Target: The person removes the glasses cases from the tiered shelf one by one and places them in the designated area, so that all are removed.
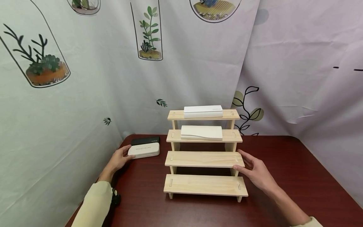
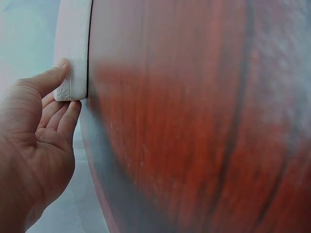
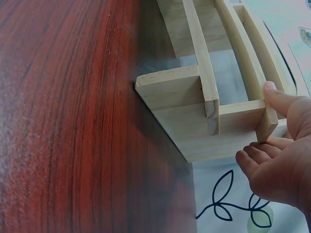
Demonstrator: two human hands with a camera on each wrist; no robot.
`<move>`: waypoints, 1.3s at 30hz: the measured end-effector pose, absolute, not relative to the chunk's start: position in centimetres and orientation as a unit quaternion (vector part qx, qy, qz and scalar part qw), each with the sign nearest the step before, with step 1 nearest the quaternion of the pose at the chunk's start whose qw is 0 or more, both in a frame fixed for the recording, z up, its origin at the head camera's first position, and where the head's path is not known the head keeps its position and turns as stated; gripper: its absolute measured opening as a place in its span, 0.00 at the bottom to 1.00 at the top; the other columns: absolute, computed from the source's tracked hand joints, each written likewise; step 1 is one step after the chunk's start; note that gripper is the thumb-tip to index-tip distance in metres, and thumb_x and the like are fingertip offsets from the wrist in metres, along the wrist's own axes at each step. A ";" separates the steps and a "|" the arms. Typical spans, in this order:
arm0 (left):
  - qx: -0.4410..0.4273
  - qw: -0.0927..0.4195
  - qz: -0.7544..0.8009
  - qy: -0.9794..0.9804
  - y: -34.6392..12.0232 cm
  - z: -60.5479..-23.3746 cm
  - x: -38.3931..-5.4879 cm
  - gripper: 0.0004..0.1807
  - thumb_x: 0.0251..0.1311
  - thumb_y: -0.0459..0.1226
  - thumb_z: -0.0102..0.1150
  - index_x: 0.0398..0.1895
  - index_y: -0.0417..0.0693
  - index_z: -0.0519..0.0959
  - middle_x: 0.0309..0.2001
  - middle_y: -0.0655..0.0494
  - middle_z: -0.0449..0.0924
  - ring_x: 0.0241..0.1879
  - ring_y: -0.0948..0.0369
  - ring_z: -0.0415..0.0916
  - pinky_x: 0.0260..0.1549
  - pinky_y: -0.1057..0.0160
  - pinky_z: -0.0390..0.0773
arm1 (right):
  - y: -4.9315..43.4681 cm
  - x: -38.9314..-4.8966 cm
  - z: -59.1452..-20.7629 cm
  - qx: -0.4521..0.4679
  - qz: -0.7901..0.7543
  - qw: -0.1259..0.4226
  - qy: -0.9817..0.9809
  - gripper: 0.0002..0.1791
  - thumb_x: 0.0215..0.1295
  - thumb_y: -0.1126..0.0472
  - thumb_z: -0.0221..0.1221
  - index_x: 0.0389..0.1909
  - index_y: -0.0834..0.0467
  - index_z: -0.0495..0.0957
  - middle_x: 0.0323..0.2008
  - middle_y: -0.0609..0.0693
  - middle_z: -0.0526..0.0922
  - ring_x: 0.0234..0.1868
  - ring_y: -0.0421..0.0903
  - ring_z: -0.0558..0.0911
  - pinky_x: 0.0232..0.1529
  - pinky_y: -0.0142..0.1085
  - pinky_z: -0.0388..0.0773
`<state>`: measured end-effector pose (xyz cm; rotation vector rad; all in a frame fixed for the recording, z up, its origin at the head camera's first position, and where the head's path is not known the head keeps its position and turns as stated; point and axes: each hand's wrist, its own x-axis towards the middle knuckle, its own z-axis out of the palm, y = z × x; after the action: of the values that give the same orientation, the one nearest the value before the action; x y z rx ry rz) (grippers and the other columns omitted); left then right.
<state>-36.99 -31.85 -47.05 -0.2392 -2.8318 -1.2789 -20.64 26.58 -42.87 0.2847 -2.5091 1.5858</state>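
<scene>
A pale wooden stepped stand [image 1: 204, 159] rises in four tiers on the table. At its right side my right hand [image 1: 259, 173] holds the end of the second board from the bottom, thumb at the front edge and fingers toward the back; in the right wrist view the thumb and fingertips [image 3: 247, 159] lie on opposite sides of that board's end. Far to the left, my left hand [image 1: 118, 159] grips the left end of a white hard glasses case [image 1: 144, 150]. The left wrist view shows the thumb on one face of that case [image 2: 75, 48], fingers around its end.
Behind the white case lies a black case [image 1: 145, 140]. On the top tier sits a white box [image 1: 203, 111], and on the tier below it a cream case with a wavy flap [image 1: 201, 132]. A plant-printed curtain [image 1: 119, 78] hangs behind the dark red table [image 1: 141, 201].
</scene>
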 end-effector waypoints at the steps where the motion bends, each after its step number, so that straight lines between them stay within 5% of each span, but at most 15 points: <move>1: -0.076 0.013 -0.409 -0.909 -31.9 -47.0 -37.0 0.39 0.73 0.30 0.64 0.80 0.26 0.57 0.79 0.26 0.56 0.76 0.35 0.60 0.70 0.40 0.69 | 26.6 -20.6 -42.9 0.095 0.530 0.079 -0.839 0.45 0.71 0.57 0.71 0.80 0.69 0.59 0.73 0.72 0.69 0.72 0.64 0.73 0.56 0.31 0.80; 39: -0.054 0.040 -0.350 -0.934 -31.9 -46.6 -37.5 0.34 0.75 0.31 0.62 0.78 0.25 0.62 0.74 0.24 0.64 0.71 0.33 0.67 0.68 0.37 0.70 | 26.5 -20.6 -42.8 0.092 0.528 0.080 -0.841 0.46 0.71 0.57 0.71 0.81 0.69 0.59 0.73 0.72 0.69 0.72 0.65 0.73 0.56 0.36 0.82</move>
<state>-37.52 -31.94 -46.63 -0.1659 -2.8620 -1.0729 -20.57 26.54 -42.83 0.2752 -2.5140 1.5787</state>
